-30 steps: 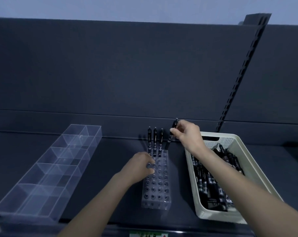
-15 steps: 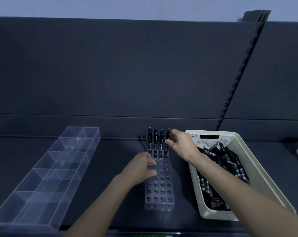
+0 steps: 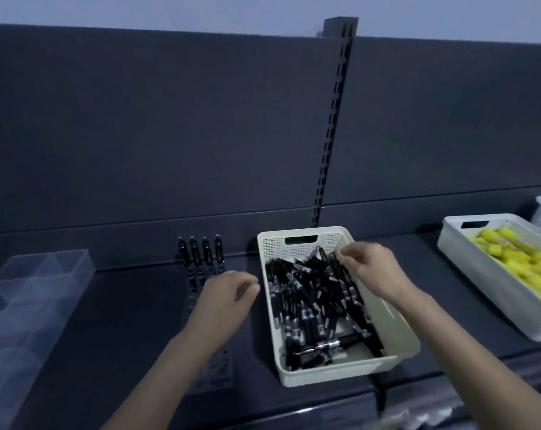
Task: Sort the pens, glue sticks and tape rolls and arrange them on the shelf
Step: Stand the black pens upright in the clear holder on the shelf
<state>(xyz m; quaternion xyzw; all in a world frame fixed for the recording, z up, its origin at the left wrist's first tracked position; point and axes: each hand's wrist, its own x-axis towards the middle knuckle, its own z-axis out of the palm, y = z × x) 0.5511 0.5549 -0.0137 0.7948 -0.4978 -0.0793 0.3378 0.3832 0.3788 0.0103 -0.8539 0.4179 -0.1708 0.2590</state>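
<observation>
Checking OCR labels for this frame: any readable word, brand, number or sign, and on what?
No text can be read in this frame.
White bands on the pens in the cream basket: some print, too blurred to read.
Pale marks on the four standing pens in the clear rack: too small to read.

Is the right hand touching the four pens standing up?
Apart. The head view shows the right hand over the white basket, well right of the standing pens.
</observation>
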